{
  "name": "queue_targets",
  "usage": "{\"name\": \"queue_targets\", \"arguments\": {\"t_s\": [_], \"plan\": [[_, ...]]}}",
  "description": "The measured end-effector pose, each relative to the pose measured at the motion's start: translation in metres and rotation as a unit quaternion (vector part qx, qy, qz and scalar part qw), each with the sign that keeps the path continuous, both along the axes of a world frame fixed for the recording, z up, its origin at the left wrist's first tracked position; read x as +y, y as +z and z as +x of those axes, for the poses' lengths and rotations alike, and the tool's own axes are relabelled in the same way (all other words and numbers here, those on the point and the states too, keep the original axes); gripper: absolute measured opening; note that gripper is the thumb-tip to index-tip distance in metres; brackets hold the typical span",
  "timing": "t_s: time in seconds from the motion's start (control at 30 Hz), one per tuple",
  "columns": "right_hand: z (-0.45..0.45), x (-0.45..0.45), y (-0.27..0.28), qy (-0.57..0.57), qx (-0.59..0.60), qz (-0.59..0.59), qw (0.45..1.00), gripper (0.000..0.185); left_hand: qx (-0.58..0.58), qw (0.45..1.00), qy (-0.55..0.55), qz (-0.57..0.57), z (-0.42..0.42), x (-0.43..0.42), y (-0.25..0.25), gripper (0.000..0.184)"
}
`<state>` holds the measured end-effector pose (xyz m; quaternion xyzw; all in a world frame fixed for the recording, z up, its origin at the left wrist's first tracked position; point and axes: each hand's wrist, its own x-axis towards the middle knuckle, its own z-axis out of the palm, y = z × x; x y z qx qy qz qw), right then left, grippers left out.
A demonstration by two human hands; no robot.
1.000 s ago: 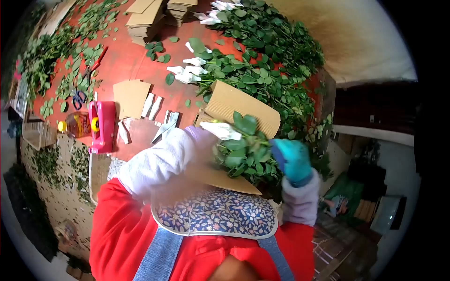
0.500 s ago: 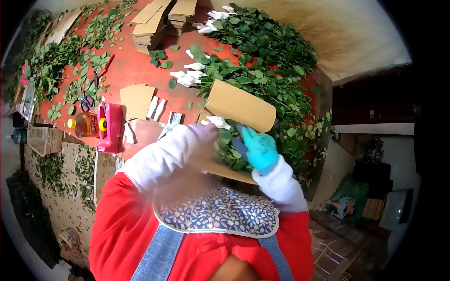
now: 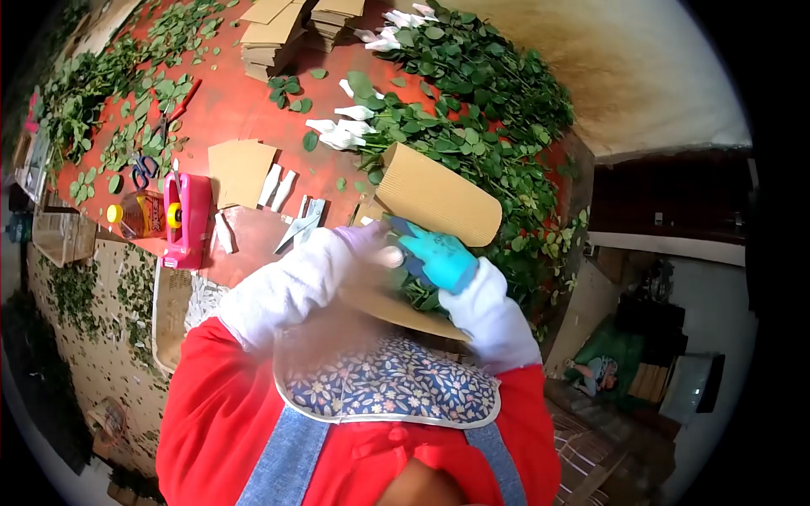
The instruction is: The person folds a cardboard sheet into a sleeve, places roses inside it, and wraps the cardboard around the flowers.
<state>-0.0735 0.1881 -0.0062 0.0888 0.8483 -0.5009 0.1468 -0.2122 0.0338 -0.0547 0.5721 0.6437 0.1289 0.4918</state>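
Note:
My left hand (image 3: 364, 239), in a purple glove, is at the open side of a folded corrugated cardboard sheet (image 3: 443, 196); its fingers are smeared by motion. Close against it is my right hand (image 3: 440, 260), in a teal glove with dark fingertips. Its fingers are bent round something hidden among the leaves. Between the two hands shows a white-sleeved flower bud (image 3: 389, 257). Green leaves lie under my right hand, inside the cardboard, whose lower flap (image 3: 405, 315) rests near my apron.
Leafy stems with white-sleeved buds (image 3: 342, 133) lie beyond the cardboard. On the red table (image 3: 253, 110) are cardboard stacks (image 3: 268, 42), a pink tape dispenser (image 3: 192, 221), a bottle (image 3: 142, 215), blue-handled scissors (image 3: 143, 170), a metal tool (image 3: 302, 226) and white sleeves (image 3: 277, 187).
My right hand has come in from the right, over the leaves, to my left hand. The bud and its leaves have shifted left and are now more covered by the hands.

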Motion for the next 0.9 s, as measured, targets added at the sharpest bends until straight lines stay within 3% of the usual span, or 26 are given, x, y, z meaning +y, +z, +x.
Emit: {"name": "queue_targets", "arguments": {"t_s": [0.07, 0.1, 0.13, 0.17, 0.2, 0.27, 0.33, 0.43, 0.47, 0.5, 0.53, 0.57, 0.63, 0.67, 0.8, 0.83, 0.87, 0.9], "plan": [[-0.01, -0.007, -0.008, -0.125, -0.06, -0.243, 0.96, 0.041, 0.094, 0.99, -0.097, 0.028, 0.001, -0.001, -0.012, 0.077], [-0.012, -0.005, -0.007, 0.002, 0.022, -0.073, 0.997, 0.045, 0.143, 0.98, -0.118, 0.07, 0.007, -0.006, -0.05, 0.078], [-0.014, -0.002, -0.005, 0.093, 0.123, 0.112, 0.982, 0.05, 0.163, 0.974, -0.131, 0.092, 0.009, -0.008, -0.06, 0.079], [-0.011, 0.0, -0.003, 0.087, 0.119, 0.111, 0.983, 0.05, 0.183, 0.966, -0.143, 0.114, 0.011, -0.01, -0.071, 0.079], [-0.008, 0.003, -0.003, 0.126, 0.083, 0.182, 0.972, 0.047, 0.079, 0.992, -0.059, 0.076, 0.01, -0.009, -0.068, 0.085], [-0.004, -0.001, 0.009, 0.149, 0.054, 0.302, 0.94, 0.033, -0.091, 0.99, 0.097, -0.047, 0.007, -0.006, -0.021, 0.093], [0.005, 0.004, 0.002, 0.145, 0.016, 0.329, 0.933, 0.032, -0.289, 0.923, 0.241, -0.085, 0.006, -0.008, 0.011, 0.1], [0.021, 0.013, -0.014, 0.123, -0.01, 0.34, 0.932, 0.033, -0.458, 0.837, 0.285, -0.092, 0.008, -0.014, -0.01, 0.1], [0.026, 0.014, -0.018, 0.096, 0.053, 0.373, 0.921, 0.032, -0.509, 0.808, 0.276, -0.113, 0.009, -0.017, -0.026, 0.098], [0.029, 0.013, -0.02, 0.067, 0.116, 0.405, 0.904, 0.031, -0.339, 0.921, 0.184, -0.051, 0.009, -0.015, -0.015, 0.096], [0.029, 0.01, -0.019, 0.045, 0.097, 0.414, 0.904, 0.028, -0.062, 0.997, 0.052, 0.02, 0.009, -0.013, -0.003, 0.094], [0.026, 0.007, -0.019, 0.037, 0.098, 0.41, 0.906, 0.028, 0.151, 0.986, -0.031, 0.069, 0.008, -0.011, 0.009, 0.093], [0.021, -0.002, -0.025, 0.01, 0.016, 0.457, 0.889, 0.028, 0.106, 0.992, 0.074, 0.003, 0.005, -0.012, 0.016, 0.091], [0.019, -0.004, -0.032, 0.014, -0.012, 0.446, 0.895, 0.027, 0.128, 0.988, 0.068, -0.044, 0.007, -0.01, 0.021, 0.093], [0.017, -0.005, -0.037, -0.046, 0.028, 0.417, 0.907, 0.025, 0.11, 0.989, 0.091, 0.029, 0.009, -0.016, 0.02, 0.08], [0.018, -0.004, -0.034, -0.088, 0.051, 0.343, 0.934, 0.024, -0.17, 0.943, 0.285, -0.004, 0.012, -0.016, 0.014, 0.073], [0.019, -0.005, -0.029, -0.131, 0.076, 0.268, 0.951, 0.023, -0.304, 0.88, 0.363, -0.029, 0.015, -0.019, 0.01, 0.069], [0.021, -0.007, -0.022, -0.144, 0.073, 0.266, 0.95, 0.023, -0.425, 0.79, 0.439, -0.05, 0.018, -0.02, 0.013, 0.065]]}}
